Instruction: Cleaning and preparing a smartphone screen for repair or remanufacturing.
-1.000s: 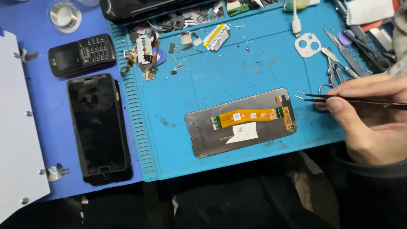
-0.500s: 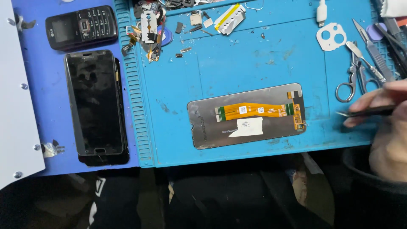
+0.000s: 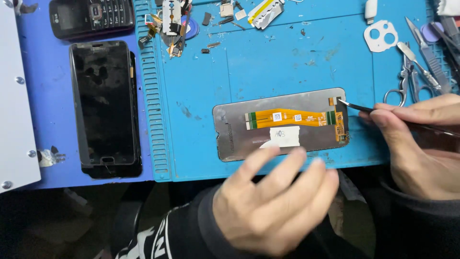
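I see the blue mat with open room above the screen panel, which lies face down near its front edge. My left hand hovers spread (blurred), empty; right hand pinches tweezers at the panel's corner.

bare mat above screen panel, scissors crowd right (tools)

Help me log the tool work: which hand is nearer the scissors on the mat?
Right. The right hand, holding tweezers, lies just below the scissors; the left hand is far off to their lower left, by the screen panel.
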